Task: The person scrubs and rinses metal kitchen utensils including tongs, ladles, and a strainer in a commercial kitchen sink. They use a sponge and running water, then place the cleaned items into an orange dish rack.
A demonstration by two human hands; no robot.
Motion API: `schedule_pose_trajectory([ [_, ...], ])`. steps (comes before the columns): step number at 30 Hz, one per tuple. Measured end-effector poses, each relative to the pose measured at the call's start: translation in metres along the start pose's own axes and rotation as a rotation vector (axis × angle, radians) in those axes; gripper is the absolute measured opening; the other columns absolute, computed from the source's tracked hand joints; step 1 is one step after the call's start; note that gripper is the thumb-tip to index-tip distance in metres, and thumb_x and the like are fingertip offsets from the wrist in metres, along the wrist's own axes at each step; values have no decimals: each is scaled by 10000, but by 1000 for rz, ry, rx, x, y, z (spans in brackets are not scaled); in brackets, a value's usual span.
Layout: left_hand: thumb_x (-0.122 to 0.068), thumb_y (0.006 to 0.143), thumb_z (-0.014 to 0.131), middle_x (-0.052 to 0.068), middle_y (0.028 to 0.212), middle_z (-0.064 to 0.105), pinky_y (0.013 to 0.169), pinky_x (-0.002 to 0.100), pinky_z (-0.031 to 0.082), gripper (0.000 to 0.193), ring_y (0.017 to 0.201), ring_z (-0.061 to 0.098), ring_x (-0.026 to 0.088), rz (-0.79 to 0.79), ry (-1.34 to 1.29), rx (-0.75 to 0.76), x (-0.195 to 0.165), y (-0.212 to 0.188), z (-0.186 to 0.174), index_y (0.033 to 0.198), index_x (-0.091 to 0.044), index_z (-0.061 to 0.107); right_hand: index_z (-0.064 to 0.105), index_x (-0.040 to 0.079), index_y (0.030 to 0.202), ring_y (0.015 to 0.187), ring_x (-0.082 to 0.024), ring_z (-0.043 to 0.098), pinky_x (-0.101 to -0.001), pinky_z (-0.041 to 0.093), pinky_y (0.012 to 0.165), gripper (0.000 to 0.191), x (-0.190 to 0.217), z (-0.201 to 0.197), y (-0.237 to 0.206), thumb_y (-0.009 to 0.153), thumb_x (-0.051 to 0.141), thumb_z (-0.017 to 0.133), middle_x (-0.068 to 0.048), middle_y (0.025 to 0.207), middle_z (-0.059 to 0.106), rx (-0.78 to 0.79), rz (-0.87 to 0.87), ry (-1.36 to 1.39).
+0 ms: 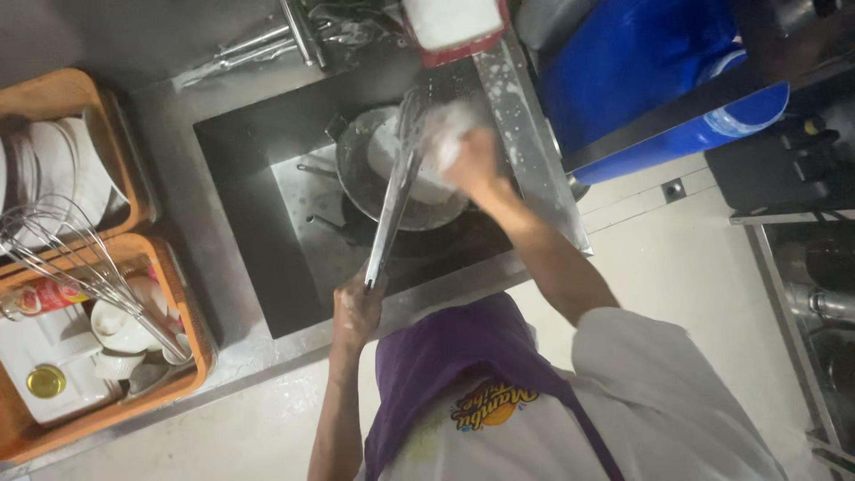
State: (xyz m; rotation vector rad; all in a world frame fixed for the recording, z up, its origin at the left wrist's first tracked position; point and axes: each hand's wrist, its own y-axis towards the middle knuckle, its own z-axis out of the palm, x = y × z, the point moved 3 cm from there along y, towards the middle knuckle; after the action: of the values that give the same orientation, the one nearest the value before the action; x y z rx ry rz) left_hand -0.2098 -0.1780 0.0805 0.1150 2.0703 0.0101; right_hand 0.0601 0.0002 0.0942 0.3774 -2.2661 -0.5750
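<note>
steel sink (258, 232) set in a wet steel desk (169, 134), tiled floor beside it. your left hand (356, 307) has its fingers wrapped tight round the handle of a long metal whisk (396, 183), whose wire head rises beyond those fingers, over a round pan (356, 183) lying in the sink. your right hand (472, 160) presses a soapy sponge (445, 134) against the wires, its fingers closed on it. two orange crates (191, 343) of white crockery and another whisk (80, 258) sit well off from your left fingers.
</note>
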Motion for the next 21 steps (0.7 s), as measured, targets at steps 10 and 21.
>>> schedule_pose_trajectory([
  [10, -161, 968, 723, 220, 752, 681, 612, 413, 529, 179, 643, 680, 300, -118, 207, 69, 6, 1, -12, 1040, 3, 719, 768, 185, 1113, 916, -304, 682, -428, 579, 805, 273, 27, -7, 11, 842, 151, 784, -108, 968, 713, 45, -75, -287],
  [21, -128, 964, 712, 213, 733, 680, 599, 410, 528, 172, 612, 691, 273, -66, 111, 39, -2, 4, -11, 1086, -8, 715, 744, 155, 899, 821, -307, 727, -572, 565, 782, 231, 12, 7, 20, 749, 330, 759, -144, 926, 728, 80, -403, -635],
])
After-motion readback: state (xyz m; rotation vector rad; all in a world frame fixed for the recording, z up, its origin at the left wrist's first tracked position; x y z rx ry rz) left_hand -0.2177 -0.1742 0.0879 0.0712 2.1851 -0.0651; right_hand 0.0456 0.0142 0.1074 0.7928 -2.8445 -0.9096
